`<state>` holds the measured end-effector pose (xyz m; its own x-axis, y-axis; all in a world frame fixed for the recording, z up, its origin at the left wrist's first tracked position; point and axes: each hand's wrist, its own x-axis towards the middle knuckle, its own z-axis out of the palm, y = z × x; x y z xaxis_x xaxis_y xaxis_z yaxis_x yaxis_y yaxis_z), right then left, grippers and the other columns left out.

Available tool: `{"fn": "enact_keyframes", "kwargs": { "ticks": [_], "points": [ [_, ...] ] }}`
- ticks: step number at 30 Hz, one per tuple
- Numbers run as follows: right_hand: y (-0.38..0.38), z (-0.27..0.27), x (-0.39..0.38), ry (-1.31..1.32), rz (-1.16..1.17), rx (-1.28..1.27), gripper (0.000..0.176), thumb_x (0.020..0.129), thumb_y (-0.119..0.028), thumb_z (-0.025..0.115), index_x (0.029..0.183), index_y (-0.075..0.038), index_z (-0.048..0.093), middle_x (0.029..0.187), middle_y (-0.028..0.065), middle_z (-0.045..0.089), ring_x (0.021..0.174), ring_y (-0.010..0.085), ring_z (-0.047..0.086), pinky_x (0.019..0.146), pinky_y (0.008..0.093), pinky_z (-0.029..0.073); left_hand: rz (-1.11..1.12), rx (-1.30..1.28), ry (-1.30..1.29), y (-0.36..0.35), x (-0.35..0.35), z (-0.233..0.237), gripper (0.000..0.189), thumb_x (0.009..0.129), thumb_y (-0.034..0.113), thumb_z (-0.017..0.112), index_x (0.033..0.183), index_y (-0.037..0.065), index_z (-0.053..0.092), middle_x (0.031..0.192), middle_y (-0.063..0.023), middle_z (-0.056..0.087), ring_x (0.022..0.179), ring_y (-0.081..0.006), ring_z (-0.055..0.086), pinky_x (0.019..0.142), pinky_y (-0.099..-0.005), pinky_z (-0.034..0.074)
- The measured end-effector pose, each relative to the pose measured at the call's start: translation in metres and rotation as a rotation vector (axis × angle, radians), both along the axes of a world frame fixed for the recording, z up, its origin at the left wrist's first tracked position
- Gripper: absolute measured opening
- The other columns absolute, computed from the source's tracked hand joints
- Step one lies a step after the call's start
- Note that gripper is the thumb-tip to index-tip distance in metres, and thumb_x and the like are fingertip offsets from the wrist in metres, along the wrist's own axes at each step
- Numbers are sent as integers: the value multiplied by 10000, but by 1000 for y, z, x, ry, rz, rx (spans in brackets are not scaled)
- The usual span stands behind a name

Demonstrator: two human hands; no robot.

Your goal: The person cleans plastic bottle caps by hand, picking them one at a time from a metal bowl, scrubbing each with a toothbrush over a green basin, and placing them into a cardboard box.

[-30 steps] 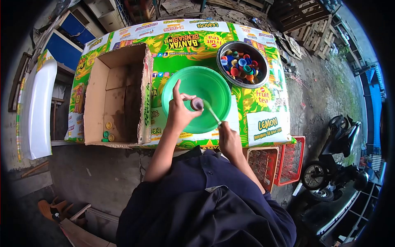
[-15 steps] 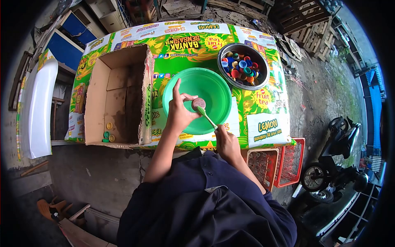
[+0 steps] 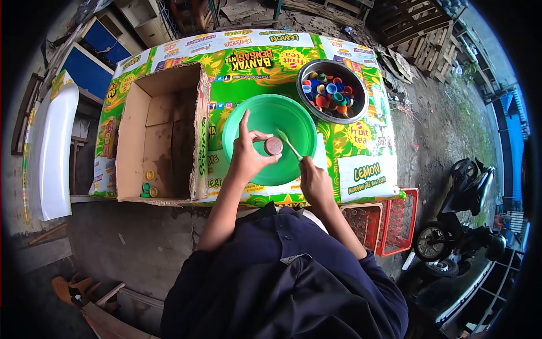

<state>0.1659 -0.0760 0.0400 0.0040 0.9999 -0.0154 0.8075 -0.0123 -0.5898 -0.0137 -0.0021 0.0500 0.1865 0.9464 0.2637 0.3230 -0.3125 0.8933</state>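
Observation:
Between thumb and fingers, my left hand [image 3: 248, 153] pinches a round brownish-pink bottle cap [image 3: 273, 146] over the green basin [image 3: 237, 107]. My right hand [image 3: 317, 179] is closed round the handle of a toothbrush [image 3: 289, 145] with a pale green head. The brush head is just above and right of the cap, apart from it. Behind the basin on the right, a metal bowl [image 3: 303, 101] holds many coloured bottle caps [image 3: 332, 90]. Left of the basin stands an open cardboard box [image 3: 132, 135] with several yellow and green caps [image 3: 149, 174] near its front.
A printed green and yellow sheet [image 3: 243, 56] covers the table. Red crates [image 3: 398, 226] stand below the table's front right edge. A motorcycle [image 3: 457, 237] is parked to the right, and wooden pallets [image 3: 420, 34] are stacked at the back.
The toothbrush has lifted off the cap and swung up and right with my right hand, which shifted slightly right. The cap's face now shows fully; my left hand barely moved.

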Motion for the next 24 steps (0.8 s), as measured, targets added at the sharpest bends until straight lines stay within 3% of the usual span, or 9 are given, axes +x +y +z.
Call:
{"fn": "enact_keyframes", "kwargs": {
  "ticks": [2, 6, 9, 13, 16, 19, 23, 24],
  "points": [
    [-1, 7, 5, 12, -69, -18, 128, 904, -194, 447, 956, -76, 449, 628, 214, 575, 562, 420, 557, 485, 512, 410, 5, 2, -5, 1, -2, 0, 1069, 562, 63, 815, 1373, 29, 119, 894, -143, 636, 901, -241, 628, 848, -359, 476],
    [-20, 6, 2, 140, 94, 43, 164, 891, -180, 463, 1022, -82, 455, 633, 227, 564, 558, 425, 549, 492, 517, 403, -10, 55, 2, 5, -5, -4, 1032, 583, 100, 819, 1358, 15, 143, 945, -154, 643, 918, -232, 619, 870, -349, 461],
    [-13, -6, 7, 186, -43, -18, 168, 894, -158, 450, 1020, -48, 455, 598, 228, 546, 554, 426, 543, 493, 513, 389, -54, -32, -6, 4, -5, -3, 958, 634, 93, 794, 1345, 5, 158, 1003, -174, 624, 966, -229, 599, 895, -338, 447],
    [-15, 0, 1, 375, 46, -16, 149, 917, -150, 410, 983, -23, 452, 575, 236, 500, 554, 424, 524, 504, 480, 364, -296, -327, -508, 7, -8, -17, 819, 748, 58, 706, 1345, -13, 148, 1138, -220, 543, 1044, -235, 555, 929, -336, 425],
    [-9, 0, -3, 415, -16, -61, 149, 927, -158, 397, 957, -19, 441, 555, 227, 467, 537, 422, 504, 502, 479, 347, -271, -519, -634, 8, -10, -19, 855, 732, 83, 729, 1340, -24, 136, 1148, -221, 537, 1060, -233, 549, 969, -367, 387],
    [-14, 3, -10, 476, 85, 19, 167, 936, -171, 388, 929, -10, 430, 539, 222, 447, 522, 420, 486, 487, 459, 339, -355, -522, -668, 8, -12, -14, 853, 746, 108, 724, 1344, -31, 130, 1174, -227, 517, 1083, -232, 535, 983, -361, 373],
    [-2, 8, -5, 424, -64, -176, 181, 942, -171, 371, 924, -1, 429, 564, 239, 455, 551, 429, 487, 512, 470, 338, -326, -544, -632, 9, -13, -13, 850, 749, 111, 722, 1351, -14, 135, 1171, -225, 519, 1079, -227, 535, 985, -362, 371],
    [-3, 8, -7, 437, -40, -111, 180, 942, -172, 374, 928, -1, 430, 560, 239, 456, 546, 430, 486, 506, 469, 337, -331, -518, -620, 10, -12, -14, 853, 748, 110, 724, 1353, -10, 135, 1176, -226, 516, 1076, -226, 537, 983, -363, 374]
  ]
}}
